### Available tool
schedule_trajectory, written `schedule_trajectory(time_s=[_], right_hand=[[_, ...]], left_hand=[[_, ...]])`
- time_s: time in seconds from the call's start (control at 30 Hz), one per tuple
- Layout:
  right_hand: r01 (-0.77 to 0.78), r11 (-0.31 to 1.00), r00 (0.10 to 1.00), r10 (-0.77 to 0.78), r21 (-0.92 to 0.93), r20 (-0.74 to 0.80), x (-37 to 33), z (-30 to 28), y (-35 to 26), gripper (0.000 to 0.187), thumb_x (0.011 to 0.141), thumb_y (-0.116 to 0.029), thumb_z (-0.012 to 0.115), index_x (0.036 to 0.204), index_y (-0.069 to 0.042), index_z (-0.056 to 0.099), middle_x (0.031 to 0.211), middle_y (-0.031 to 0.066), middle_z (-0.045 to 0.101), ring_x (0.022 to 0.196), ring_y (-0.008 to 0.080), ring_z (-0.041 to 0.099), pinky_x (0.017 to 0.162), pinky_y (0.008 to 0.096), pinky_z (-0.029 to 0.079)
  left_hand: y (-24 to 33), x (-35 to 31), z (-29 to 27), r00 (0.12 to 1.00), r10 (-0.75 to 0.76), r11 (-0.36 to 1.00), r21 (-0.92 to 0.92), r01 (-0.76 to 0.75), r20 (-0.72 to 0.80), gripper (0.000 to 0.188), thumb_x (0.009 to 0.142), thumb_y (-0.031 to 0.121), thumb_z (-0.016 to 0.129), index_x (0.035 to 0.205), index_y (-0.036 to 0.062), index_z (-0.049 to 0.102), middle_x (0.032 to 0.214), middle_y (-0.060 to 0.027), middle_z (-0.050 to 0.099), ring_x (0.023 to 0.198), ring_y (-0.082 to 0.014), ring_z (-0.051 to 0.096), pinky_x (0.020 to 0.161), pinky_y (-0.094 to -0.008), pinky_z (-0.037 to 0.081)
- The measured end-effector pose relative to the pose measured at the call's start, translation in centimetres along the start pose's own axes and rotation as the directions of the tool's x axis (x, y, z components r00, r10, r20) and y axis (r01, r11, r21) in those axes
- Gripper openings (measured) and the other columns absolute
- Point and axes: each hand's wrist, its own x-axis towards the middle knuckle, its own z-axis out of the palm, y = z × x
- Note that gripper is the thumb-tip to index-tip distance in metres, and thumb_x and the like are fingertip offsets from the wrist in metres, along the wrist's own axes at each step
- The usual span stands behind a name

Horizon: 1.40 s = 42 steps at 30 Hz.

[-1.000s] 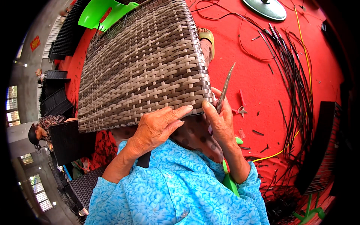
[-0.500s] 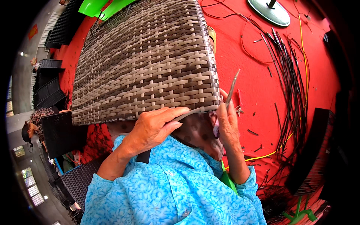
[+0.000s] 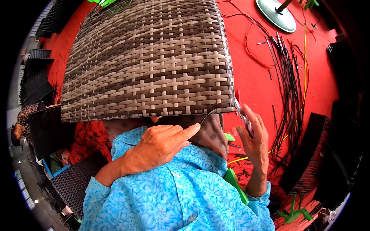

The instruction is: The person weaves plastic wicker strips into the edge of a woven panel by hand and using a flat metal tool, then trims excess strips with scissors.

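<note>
A woven rattan panel in tan and dark brown leans over my lap, its near edge facing me. My left hand is closed below that edge, thumb and forefinger pinching a thin dark strip. The strip bends up from the fingers to the panel's edge, and its loose end trails off to the left over my shirt. At the panel's near right corner, my right hand holds a slim pointed metal tool, tip upward against the corner. The tool's lower part is mostly hidden by the fingers.
On the red floor to the right lies a bundle of dark strips beside a yellow cable. A round stand base stands at the far right. Dark woven furniture and another person are at the left.
My left hand has lowered slightly from the panel's edge, drawing the strip into a bend. My right hand has moved right and down, and the tool's tip has come down to the corner.
</note>
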Motion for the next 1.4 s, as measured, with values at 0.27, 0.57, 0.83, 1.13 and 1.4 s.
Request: schedule_trajectory(time_s=[0.27,0.57,0.83,1.13,1.4], right_hand=[[0.309,0.780,0.907,-0.069,-0.544,0.415,2.7,-3.4,-7.3,0.039,0.078,-0.012,0.066,0.117,-0.020,0.062,0.094,0.0062,0.059,0.079,0.0225,0.062,0.063,0.0360,0.050],[0.394,0.506,0.878,0.038,-0.767,0.476,3.7,-2.9,-11.1,0.038,0.080,-0.009,0.058,0.118,-0.014,0.060,0.085,0.0056,0.051,0.075,0.0209,0.056,0.064,0.0352,0.048],[0.460,0.446,0.825,0.106,-0.768,0.555,5.4,-2.5,-13.3,0.036,0.081,-0.010,0.057,0.118,-0.010,0.059,0.083,0.0065,0.051,0.074,0.0216,0.056,0.065,0.0354,0.049],[0.440,0.404,0.815,0.196,-0.802,0.545,4.9,-1.6,-13.8,0.042,0.079,-0.011,0.058,0.121,-0.010,0.058,0.083,0.0073,0.051,0.074,0.0228,0.058,0.061,0.0367,0.050],[0.434,0.338,0.815,0.246,-0.835,0.524,4.0,-0.9,-14.3,0.046,0.078,-0.009,0.057,0.124,-0.006,0.055,0.082,0.0089,0.051,0.071,0.0243,0.058,0.056,0.0371,0.049]], left_hand=[[-1.4,-0.4,0.2,0.998,0.043,0.989,-0.141,-0.037,0.037,0.057,0.078,0.007,0.068,0.132,0.0074,0.049,0.072,-0.0070,0.050,0.063,-0.0246,0.054,0.059,-0.0360,0.046],[-2.7,-1.0,-0.7,0.993,0.107,0.983,-0.158,-0.098,0.053,0.045,0.082,0.009,0.063,0.125,0.0039,0.053,0.073,-0.0058,0.053,0.065,-0.0219,0.057,0.061,-0.0337,0.049],[-3.5,-1.0,-1.1,0.986,0.164,0.971,-0.179,-0.161,0.004,0.039,0.083,0.010,0.061,0.121,0.0018,0.055,0.074,-0.0062,0.056,0.069,-0.0215,0.060,0.061,-0.0332,0.050],[-4.1,-1.4,-0.6,0.981,0.193,0.962,-0.201,-0.184,0.028,0.046,0.083,0.010,0.062,0.127,0.0039,0.051,0.074,-0.0061,0.049,0.068,-0.0226,0.055,0.061,-0.0351,0.046],[-4.0,-1.4,-0.3,0.976,0.215,0.959,-0.198,-0.204,0.032,0.046,0.082,0.010,0.063,0.127,0.0038,0.051,0.074,-0.0059,0.050,0.068,-0.0222,0.056,0.061,-0.0344,0.046]])
